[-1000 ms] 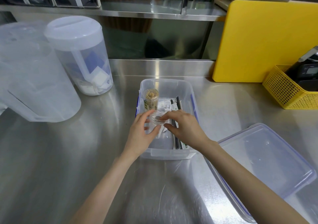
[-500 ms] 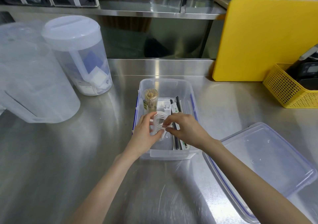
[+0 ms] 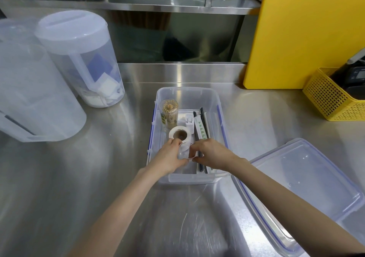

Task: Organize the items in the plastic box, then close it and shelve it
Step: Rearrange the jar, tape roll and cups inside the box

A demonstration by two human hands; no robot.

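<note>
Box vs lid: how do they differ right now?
The box sits in the middle of the counter, deep-walled and holding items; the lid lies to its right, shallow and with nothing in it. Both hands, left hand and right hand, reach into the box; neither touches the lid. The lid sits angled to the box. Both are clear plastic with blue trim.

**Hands drop toward the near end of the box**

Both hands, left (image 3: 171, 158) and right (image 3: 212, 155), have moved nearer the plastic box's (image 3: 186, 93) front wall, pinching a small clear ring (image 3: 184, 152) between them. A white tape roll (image 3: 178, 134), covered before, now shows.
</note>
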